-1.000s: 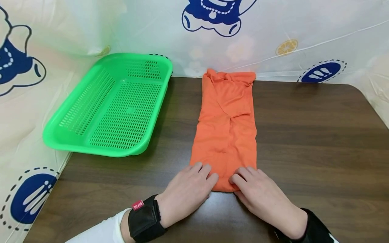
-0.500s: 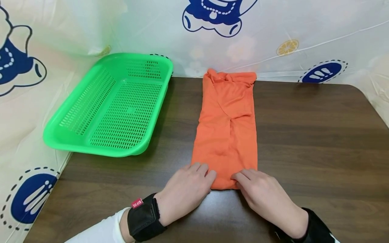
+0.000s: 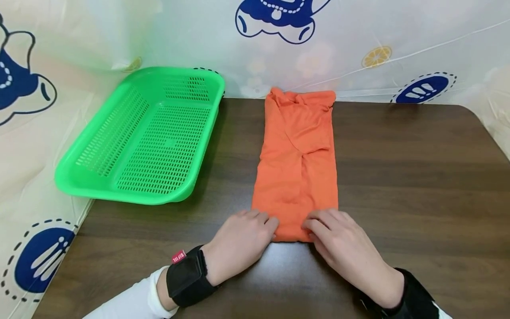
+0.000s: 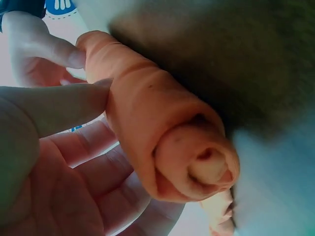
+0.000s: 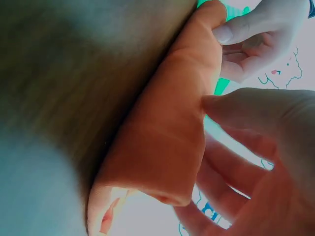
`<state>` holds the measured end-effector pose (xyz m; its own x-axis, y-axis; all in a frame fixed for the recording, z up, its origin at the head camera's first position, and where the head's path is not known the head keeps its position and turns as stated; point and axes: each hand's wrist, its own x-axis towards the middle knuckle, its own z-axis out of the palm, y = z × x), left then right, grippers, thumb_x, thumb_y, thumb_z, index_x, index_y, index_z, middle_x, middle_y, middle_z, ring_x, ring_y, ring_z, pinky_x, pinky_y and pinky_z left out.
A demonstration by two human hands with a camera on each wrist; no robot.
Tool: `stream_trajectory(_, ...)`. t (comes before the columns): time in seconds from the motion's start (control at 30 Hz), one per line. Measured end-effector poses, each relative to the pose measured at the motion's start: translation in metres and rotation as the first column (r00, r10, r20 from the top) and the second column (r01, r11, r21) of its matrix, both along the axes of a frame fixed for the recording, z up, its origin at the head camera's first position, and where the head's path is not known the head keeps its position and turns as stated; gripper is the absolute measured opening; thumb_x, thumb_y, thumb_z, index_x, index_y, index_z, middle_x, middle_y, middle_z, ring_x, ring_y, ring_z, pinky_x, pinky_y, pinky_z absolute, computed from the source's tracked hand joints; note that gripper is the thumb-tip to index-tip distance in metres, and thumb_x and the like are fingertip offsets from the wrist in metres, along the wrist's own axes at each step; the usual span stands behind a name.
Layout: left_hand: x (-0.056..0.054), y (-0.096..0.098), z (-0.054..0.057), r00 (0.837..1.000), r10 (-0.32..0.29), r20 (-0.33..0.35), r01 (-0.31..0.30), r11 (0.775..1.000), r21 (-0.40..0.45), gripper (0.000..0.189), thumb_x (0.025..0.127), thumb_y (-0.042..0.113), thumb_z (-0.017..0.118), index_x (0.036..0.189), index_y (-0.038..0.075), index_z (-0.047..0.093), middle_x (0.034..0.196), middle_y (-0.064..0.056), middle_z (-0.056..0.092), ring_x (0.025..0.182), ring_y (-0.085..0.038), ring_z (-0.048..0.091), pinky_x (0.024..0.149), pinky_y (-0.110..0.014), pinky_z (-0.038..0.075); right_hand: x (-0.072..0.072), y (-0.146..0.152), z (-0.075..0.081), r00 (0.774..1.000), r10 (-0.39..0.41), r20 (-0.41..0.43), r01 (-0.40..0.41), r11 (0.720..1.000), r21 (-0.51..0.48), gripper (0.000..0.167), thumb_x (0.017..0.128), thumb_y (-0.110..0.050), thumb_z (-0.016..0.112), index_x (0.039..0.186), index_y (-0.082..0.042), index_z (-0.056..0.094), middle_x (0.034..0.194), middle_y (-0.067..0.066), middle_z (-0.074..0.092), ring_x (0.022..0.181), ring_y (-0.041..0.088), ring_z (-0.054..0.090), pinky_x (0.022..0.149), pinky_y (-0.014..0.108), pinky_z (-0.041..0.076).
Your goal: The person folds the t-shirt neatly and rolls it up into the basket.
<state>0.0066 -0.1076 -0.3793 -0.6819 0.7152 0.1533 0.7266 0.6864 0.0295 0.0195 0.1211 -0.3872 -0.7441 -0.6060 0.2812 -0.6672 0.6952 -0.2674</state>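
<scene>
A folded orange garment (image 3: 296, 164) lies lengthwise on the dark wooden table (image 3: 406, 186). Its near end is wound into a thick roll, whose spiral layers show at the end of the roll (image 4: 152, 108) in the left wrist view. At the roll's left part, my left hand (image 3: 241, 241) holds the cloth with its thumb on the near side and fingers over the top. My right hand (image 3: 346, 250) grips the right part the same way, as the roll (image 5: 152, 132) in the right wrist view shows. The garment's far end is bunched and wrinkled.
A green perforated plastic basket (image 3: 159, 146) with nothing in it stands at the left, partly over the table's edge. A pale printed plastic sheet (image 3: 191, 35) hangs behind the table and down its left side.
The garment's near edge has moved a little away from me as it rolls up, and both hands have moved forward with it. The basket stays in place; the head view shifts slightly.
</scene>
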Motion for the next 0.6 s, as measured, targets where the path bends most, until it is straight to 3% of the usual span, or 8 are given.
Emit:
stream_trajectory(0.13, -0.0048, -0.0014, 0.0001, 0.999, -0.005, 0.039, 0.005, 1.000, 0.004, 0.015, 0.086, 0.026, 0.057, 0.076, 0.015, 0.056, 0.064, 0.005, 0.050, 0.055, -0.012, 0.046, 0.049, -0.025, 0.038, -0.0011, -0.0007, 0.0019, 0.999, 0.040, -0.018, -0.039, 0.999, 0.010, 0.018, 0.075, -0.014, 0.069, 0.090, -0.018, 0.061, 0.095, -0.004, 0.050, 0.084, 0.017, 0.045, 0.071, 0.035, 0.036)
stream_trajectory(0.4, -0.0107, -0.0044, -0.0012, 0.986, -0.020, 0.164, 0.013, 0.999, 0.040, 0.011, 0.087, 0.024, 0.057, 0.081, 0.015, 0.060, 0.067, 0.006, 0.051, 0.058, -0.010, 0.045, 0.048, -0.025, 0.039, 0.0000, -0.0010, -0.0005, 0.998, 0.055, -0.005, -0.054, 0.994, 0.092, 0.026, 0.069, -0.015, 0.074, 0.091, -0.016, 0.059, 0.102, 0.002, 0.049, 0.088, 0.021, 0.044, 0.072, 0.037, 0.037)
stream_trajectory(0.6, -0.0107, -0.0041, -0.0011, 0.986, -0.010, 0.168, 0.004, 0.999, 0.035, 0.010, 0.087, 0.022, 0.057, 0.084, 0.013, 0.060, 0.065, 0.005, 0.049, 0.057, -0.011, 0.042, 0.048, -0.025, 0.038, -0.0027, -0.0001, -0.0012, 0.999, 0.042, 0.014, -0.044, 0.990, 0.134, 0.025, 0.071, -0.015, 0.073, 0.091, -0.017, 0.058, 0.102, -0.001, 0.049, 0.091, 0.020, 0.044, 0.071, 0.036, 0.038)
